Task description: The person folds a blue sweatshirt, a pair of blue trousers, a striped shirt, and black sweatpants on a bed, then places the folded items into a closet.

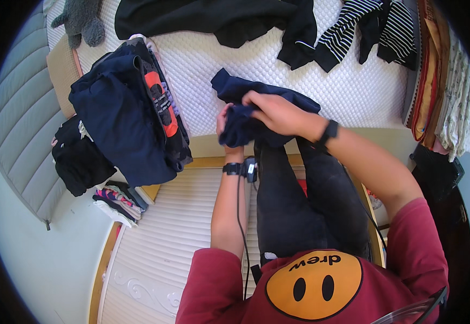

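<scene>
A navy blue garment (237,128) is bunched up in front of my knees, at the near edge of the bed. My left hand (222,120) holds its left side, with most of the fingers hidden behind the fabric. From above, my right hand (277,115) pinches a fold of the same cloth between thumb and fingers; it looks slightly blurred. One ribbed-looking end of the garment points away from me onto the white quilted mattress (194,85). Whether it is a top or trousers I cannot tell.
A stack of folded clothes (117,121) stands at the left, with black garments (83,156) beside it. Across the far side lie a black garment (214,20) and a striped one (348,28). Folded bedding (425,81) borders the right. A cable (241,227) runs along my left forearm.
</scene>
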Tool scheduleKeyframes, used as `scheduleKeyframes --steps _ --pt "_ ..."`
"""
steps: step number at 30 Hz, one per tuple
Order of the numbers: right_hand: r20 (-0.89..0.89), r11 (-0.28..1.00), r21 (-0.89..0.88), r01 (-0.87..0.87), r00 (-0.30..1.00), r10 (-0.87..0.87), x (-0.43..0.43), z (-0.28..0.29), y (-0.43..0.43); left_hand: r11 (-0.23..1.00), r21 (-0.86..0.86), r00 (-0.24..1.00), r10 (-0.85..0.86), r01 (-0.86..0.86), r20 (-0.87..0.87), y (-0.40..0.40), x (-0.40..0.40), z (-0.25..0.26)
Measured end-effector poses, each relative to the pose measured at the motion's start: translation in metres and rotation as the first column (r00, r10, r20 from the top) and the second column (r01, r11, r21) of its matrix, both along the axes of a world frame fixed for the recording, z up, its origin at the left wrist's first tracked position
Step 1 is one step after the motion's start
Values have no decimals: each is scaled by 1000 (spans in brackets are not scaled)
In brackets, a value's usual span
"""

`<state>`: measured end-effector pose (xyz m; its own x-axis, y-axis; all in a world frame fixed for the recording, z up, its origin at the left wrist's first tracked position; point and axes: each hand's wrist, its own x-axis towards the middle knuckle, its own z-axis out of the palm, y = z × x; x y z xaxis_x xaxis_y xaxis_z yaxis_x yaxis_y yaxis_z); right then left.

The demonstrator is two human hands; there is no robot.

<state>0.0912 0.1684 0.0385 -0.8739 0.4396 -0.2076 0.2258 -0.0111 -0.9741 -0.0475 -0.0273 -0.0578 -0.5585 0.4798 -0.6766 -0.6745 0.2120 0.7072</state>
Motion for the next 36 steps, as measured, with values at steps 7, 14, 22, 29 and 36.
scheduleKeyframes --steps 7,14,22,29,36 --pt "208 922 17 388 900 -383 -64 -97 -7 988 84 982 -141 132 127 -23 -19 5" --pt "189 936 107 336 917 -351 -61 -104 17 982 -144 933 -167 127 -319 46 -19 5" --pt "470 948 304 -89 880 -68 -18 -103 24 930 -352 981 -154 104 -115 42 -26 -34" --pt "668 993 70 93 735 -117 30 -130 -1 933 -146 944 -318 329 91 13 20 -14" --pt "485 830 -487 272 875 -2 62 -107 -8 969 -120 969 -198 216 146 5 38 21"
